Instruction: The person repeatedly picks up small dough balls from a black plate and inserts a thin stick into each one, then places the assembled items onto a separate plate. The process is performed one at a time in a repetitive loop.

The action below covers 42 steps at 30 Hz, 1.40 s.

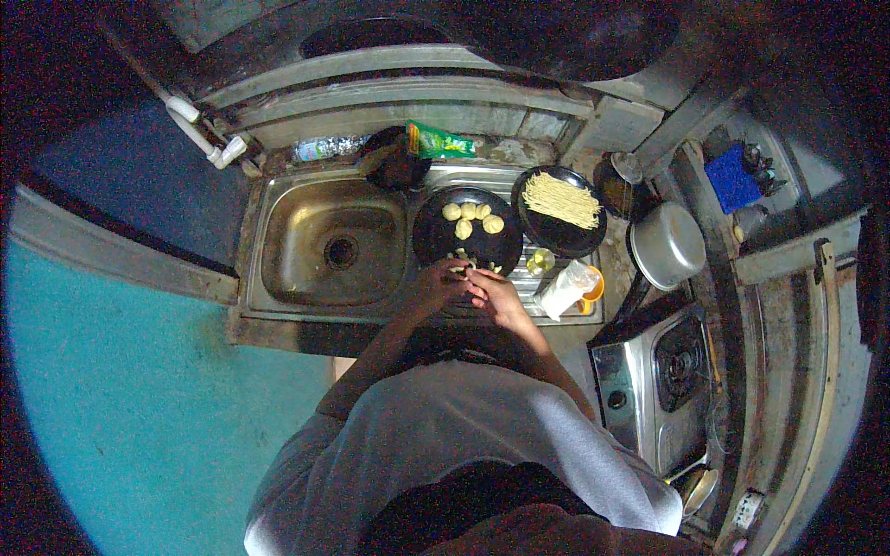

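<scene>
Both my hands meet over the near edge of a round black plate (434, 243) on the drainboard. My left hand (443, 284) has its fingers bent and pressed together. My right hand (499, 298) is closed too, its fingertips touching the left ones. Whatever is between them is too small and grainy to name. Small pale bits (458, 253) lie on the plate just beyond my fingers. Farther back on it sit several pale yellow round pieces (464, 228), whose kind I cannot tell. Right of the plate stands a small clear container (540, 261) with something yellowish inside.
At left is the steel sink (295, 222). Pale noodle-like strands (561, 200) fill another black plate (538, 233). A white bag (567, 289) leans by an orange cup (595, 284). Beyond are a metal pot (669, 246), a gas stove (640, 380) and a green packet (443, 143).
</scene>
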Available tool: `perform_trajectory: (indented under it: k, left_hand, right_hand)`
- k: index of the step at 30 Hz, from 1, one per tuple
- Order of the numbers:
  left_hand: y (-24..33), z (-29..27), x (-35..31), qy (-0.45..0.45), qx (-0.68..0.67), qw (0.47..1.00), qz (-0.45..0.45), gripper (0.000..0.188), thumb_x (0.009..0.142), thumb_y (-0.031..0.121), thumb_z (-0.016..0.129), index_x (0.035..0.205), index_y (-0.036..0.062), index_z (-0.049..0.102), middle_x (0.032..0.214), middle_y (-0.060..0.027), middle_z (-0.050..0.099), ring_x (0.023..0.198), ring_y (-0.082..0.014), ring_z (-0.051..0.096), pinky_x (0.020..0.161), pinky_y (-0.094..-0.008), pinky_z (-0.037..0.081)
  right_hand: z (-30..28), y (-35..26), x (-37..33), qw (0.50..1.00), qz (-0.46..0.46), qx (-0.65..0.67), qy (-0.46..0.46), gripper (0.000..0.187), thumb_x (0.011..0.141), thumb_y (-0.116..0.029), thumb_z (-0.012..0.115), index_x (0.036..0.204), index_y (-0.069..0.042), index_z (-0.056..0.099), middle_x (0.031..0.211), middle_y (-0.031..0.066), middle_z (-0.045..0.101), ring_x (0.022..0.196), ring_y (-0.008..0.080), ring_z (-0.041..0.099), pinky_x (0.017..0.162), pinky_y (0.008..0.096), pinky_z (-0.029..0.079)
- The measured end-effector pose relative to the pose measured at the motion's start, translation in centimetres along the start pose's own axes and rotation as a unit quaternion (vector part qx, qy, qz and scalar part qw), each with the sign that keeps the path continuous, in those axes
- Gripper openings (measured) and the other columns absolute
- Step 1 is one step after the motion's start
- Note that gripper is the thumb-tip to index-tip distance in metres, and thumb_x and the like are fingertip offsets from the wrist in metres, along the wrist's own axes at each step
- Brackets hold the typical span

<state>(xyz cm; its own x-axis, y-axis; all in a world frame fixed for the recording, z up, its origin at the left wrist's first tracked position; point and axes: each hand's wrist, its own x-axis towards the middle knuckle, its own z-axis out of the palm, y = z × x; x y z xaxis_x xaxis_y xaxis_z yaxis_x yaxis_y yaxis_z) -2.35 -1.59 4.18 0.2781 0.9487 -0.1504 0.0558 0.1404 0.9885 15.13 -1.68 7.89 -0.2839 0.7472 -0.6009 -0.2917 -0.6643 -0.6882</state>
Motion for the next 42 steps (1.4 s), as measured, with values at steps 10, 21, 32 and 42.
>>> perform_trajectory:
  k: [10, 21, 32, 42]
  left_hand:
    - [-5.0, -0.3, 1.6, -0.019, -0.028, 0.999, 0.034, 0.024, 0.085, 0.021, 0.066, 0.098, 0.0012, 0.062, 0.087, -0.0066, 0.066, 0.08, -0.013, 0.062, 0.074, -0.0294, 0.05]
    - [-1.0, -0.1, 0.4, 0.024, 0.138, 0.99, -0.001, 0.031, 0.084, 0.035, 0.065, 0.094, 0.0058, 0.066, 0.089, -0.0069, 0.065, 0.084, -0.0195, 0.061, 0.076, -0.034, 0.047]
    - [-0.5, 0.6, 0.1, -0.001, 0.166, 0.984, -0.061, 0.03, 0.088, 0.035, 0.059, 0.095, 0.0067, 0.066, 0.087, -0.0079, 0.066, 0.08, -0.017, 0.061, 0.072, -0.0338, 0.048]
    - [-3.8, 0.5, 0.9, 0.064, 0.023, 0.997, 0.039, 0.034, 0.089, 0.031, 0.058, 0.11, 0.0043, 0.063, 0.106, -0.0097, 0.064, 0.103, -0.0205, 0.057, 0.087, -0.0323, 0.045]
  right_hand:
    - [-1.7, 0.9, 1.1, 0.991, 0.01, 0.127, -0.039, 0.014, 0.088, -0.029, 0.062, 0.096, -0.017, 0.062, 0.084, -0.0086, 0.064, 0.075, 0.005, 0.061, 0.066, 0.0253, 0.045]
    - [1.3, -1.4, -0.9, 0.992, -0.005, 0.125, 0.01, 0.015, 0.085, -0.029, 0.067, 0.089, -0.016, 0.06, 0.077, -0.0062, 0.06, 0.071, 0.0076, 0.061, 0.059, 0.0231, 0.044]
    - [-1.2, 0.7, 1.5, 0.982, -0.002, 0.19, -0.004, 0.017, 0.094, -0.019, 0.051, 0.106, -0.008, 0.057, 0.082, -0.0014, 0.061, 0.069, 0.013, 0.06, 0.067, 0.0291, 0.05]
    - [-2.1, 3.2, 3.5, 0.994, 0.02, 0.104, -0.008, 0.034, 0.093, -0.037, 0.053, 0.095, -0.004, 0.06, 0.076, 0.0005, 0.059, 0.071, 0.0136, 0.058, 0.068, 0.0266, 0.048]
